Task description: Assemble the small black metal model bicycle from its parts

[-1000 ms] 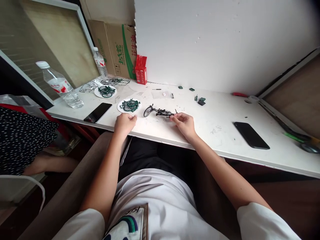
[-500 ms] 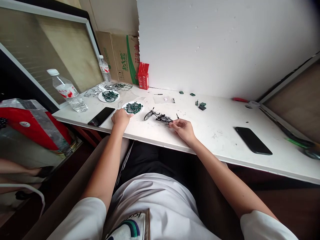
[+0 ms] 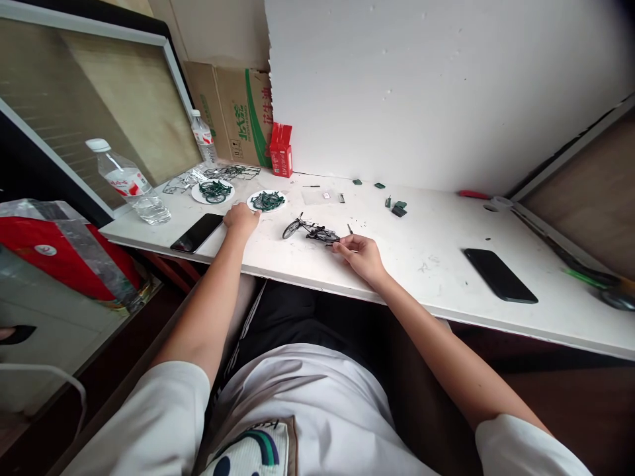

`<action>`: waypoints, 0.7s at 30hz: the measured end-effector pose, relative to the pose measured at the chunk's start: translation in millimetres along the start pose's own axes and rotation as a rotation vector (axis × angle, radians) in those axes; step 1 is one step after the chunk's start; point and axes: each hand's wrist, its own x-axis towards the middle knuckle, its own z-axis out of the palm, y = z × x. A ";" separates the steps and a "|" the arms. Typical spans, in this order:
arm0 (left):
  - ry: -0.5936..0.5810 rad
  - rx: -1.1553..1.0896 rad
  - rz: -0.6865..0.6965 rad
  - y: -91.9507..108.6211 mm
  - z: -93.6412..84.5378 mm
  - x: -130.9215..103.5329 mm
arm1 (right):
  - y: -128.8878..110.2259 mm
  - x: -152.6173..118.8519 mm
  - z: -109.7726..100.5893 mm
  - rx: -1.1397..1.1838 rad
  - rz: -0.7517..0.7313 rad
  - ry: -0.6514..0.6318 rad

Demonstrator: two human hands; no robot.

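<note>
My right hand pinches one end of a small black model bicycle between thumb and fingers. The bicycle lies low over the white table, one wheel raised toward the left. My left hand is curled at the near left rim of a white plate, its fingertips partly hidden. Tangled dark green bicycle parts lie on that plate. Farther left, a second white plate bears more green bicycle parts. A thin dark tool rests just beyond my right hand.
A phone lies left of my left hand, another phone far right. Two water bottles stand left, near a carton and a red box. Several green pieces and a clear bag lie toward the back.
My left hand and the nearer plate have moved away from the table's front edge. My right hand keeps its pinch on the model bicycle. The view has shifted slightly.
</note>
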 end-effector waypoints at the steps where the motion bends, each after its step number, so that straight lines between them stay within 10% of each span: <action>1: -0.012 0.010 -0.006 1.2 -0.2 2.4 | 0.2 0.0 -0.2 -0.003 -0.003 -0.001; 8: -0.007 0.122 0.083 -13.4 -18.5 2.6 | -0.4 -0.9 -0.6 -0.018 -0.006 0.000; 21: -0.068 0.229 0.022 -133.3 -51.7 -27.4 | -2.9 -1.4 -0.9 -0.036 -0.005 0.007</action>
